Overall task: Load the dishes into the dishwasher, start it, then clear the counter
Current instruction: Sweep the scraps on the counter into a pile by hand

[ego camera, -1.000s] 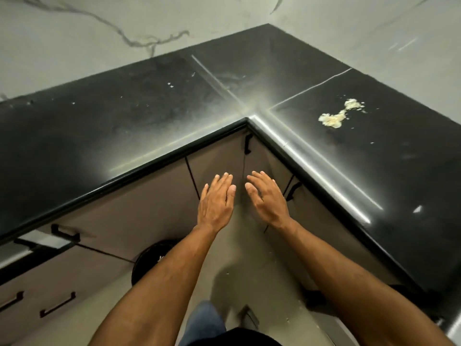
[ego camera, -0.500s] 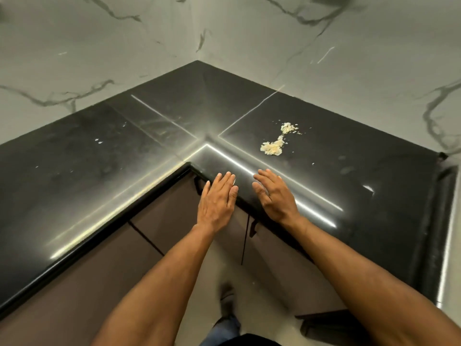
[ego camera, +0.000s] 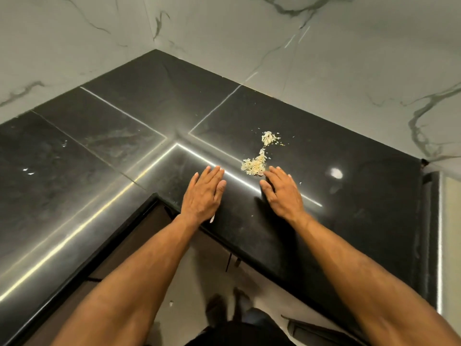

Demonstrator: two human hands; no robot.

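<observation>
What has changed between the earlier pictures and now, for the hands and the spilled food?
Both hands moved forward, from in front of the cabinet doors to over the black counter. The right hand now reaches the near edge of the food scraps; the left hand is beside it. Nothing was gripped. Both hands stayed open, the scraps stayed in place.

A home kitchen corner: an L-shaped surface of polished black stone meets white marble-look wall panels with grey veins. Brown cabinet doors with dark bar handles sit under the edge, and a small pile of pale, flaky food scraps lies on the stone above a light tiled floor.
</observation>
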